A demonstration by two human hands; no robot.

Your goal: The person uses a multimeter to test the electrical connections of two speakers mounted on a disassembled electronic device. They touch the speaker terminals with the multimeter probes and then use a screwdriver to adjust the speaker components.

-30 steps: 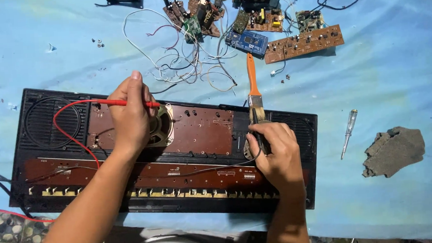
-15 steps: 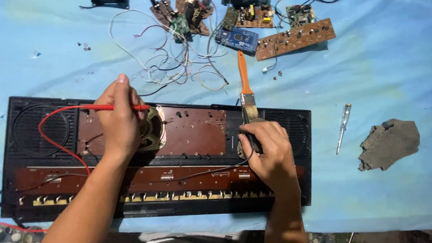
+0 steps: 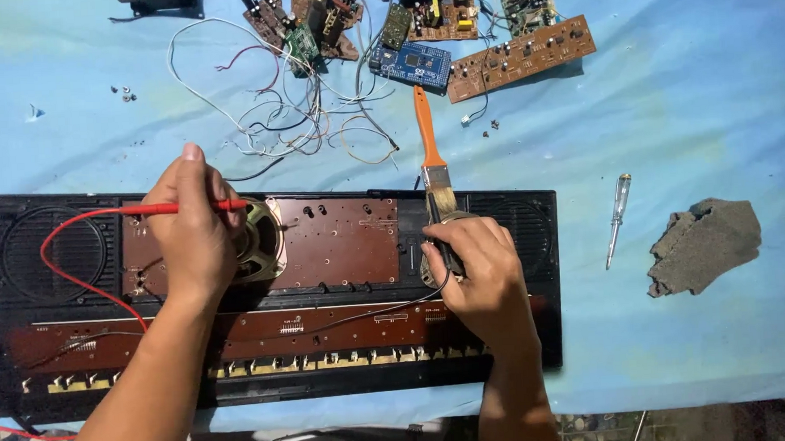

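Note:
An opened black electronic keyboard case (image 3: 517, 214) lies face down on a blue sheet, its brown circuit boards (image 3: 340, 241) exposed. My left hand (image 3: 192, 235) pinches a red test probe (image 3: 141, 209), its tip reaching the round speaker (image 3: 264, 241) left of centre. The probe's red lead (image 3: 55, 265) loops across the left speaker grille. My right hand (image 3: 476, 270) grips a black probe (image 3: 438, 240) pressed down over the right speaker, which the hand mostly hides. A black lead (image 3: 362, 313) runs from it along the lower board.
An orange-handled paintbrush (image 3: 428, 147) lies against the case's top edge. Several loose circuit boards (image 3: 518, 57) and tangled wires (image 3: 298, 118) lie beyond it. To the right are a small screwdriver (image 3: 619, 218) and a grey rag (image 3: 703, 244).
The whole scene has slid slightly down in view as the camera tilted. Both hands stay on their probes at the same spots on the case.

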